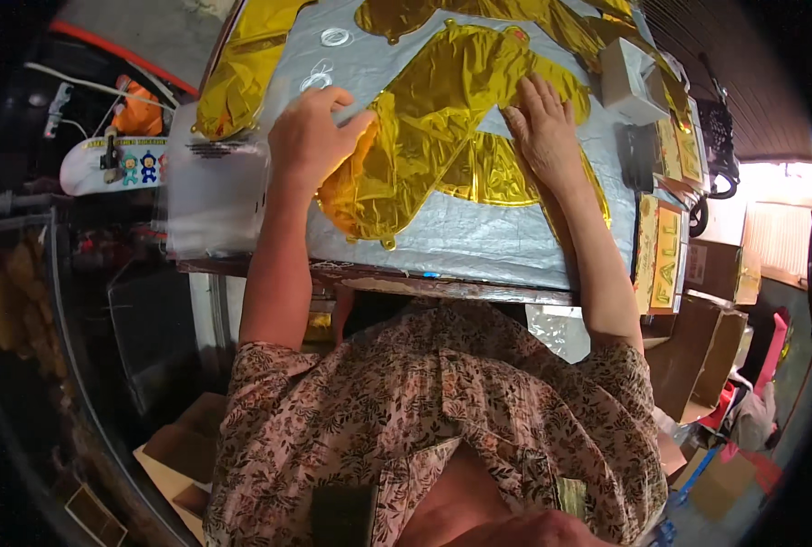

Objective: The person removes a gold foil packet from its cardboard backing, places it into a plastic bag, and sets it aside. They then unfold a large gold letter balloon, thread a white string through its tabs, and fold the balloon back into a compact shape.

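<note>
A flat, uninflated gold foil balloon (415, 118) lies in front of me on the sheet-covered table, its wrinkled surface catching light. At its left edge is my left hand (315, 137), fingers curved and apart, the thumb by the foil. I cannot make out anything held in it. My right hand (544, 132) rests with outstretched fingers over the balloon's right part. Another piece of gold foil (493, 173) shows beneath, partly covered by the balloon and my right forearm. Beyond my left hand lie a loose coil of white string (318, 77) and a second string coil (335, 37).
More gold foil balloons (246, 77) lie at the table's left and far sides. Clear plastic bags (215, 196) overlap the left edge. A white box (632, 82) stands at the right, near yellow printed boxes (658, 251). Cardboard boxes (698, 356) are on the floor.
</note>
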{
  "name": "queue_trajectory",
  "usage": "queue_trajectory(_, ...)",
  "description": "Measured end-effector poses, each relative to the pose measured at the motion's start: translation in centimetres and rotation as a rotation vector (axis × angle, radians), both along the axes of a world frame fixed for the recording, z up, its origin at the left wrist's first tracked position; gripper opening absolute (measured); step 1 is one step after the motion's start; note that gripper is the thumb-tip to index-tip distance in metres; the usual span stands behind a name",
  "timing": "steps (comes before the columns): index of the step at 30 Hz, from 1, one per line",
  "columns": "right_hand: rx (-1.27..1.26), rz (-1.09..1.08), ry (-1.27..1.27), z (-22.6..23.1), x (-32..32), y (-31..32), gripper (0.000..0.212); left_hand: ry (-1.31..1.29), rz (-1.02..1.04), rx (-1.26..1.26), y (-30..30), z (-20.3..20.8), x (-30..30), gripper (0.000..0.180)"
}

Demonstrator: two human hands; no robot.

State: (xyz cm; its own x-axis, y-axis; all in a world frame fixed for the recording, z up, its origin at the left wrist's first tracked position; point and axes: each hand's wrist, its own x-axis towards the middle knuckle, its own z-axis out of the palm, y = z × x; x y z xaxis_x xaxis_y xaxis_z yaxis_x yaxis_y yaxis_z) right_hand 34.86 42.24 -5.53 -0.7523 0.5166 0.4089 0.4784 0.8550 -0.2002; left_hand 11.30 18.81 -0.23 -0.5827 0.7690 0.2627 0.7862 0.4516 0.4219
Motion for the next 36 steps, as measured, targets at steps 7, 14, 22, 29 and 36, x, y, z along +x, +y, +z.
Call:
queue_trajectory(7, 0.022, -0.005, 0.061, -0.3, 0.4, 0.0, 0.054, 0.080, -0.445, 0.148, 8.7, 0.9, 4.4, 0.021)
queue_trajectory(14, -0.097, -0.009, 0.225, 2.3, 0.8, -1.4, 0.060, 0.170, -0.456, -0.003, 14.5, -1.7, 3.9, 0.019)
queue_trajectory(22, 0.001, -0.044, 0.180, 11.0, 16.2, 9.5, 0.031, 0.268, -0.733, 0.272, 22.9, 5.8, 11.0, 0.014)
queue_trajectory(29, -0.256, -0.338, 0.071, 13.4, 25.0, 13.6, 0.031, 0.640, -0.925, 0.382, 38.6, 5.6, 23.2, 0.021)
queue_trajectory(36, -0.415, -0.349, 0.119, 13.3, 30.8, 11.5, 0.031, 0.685, -0.921, 0.033, 41.7, 3.3, 29.4, 0.015)
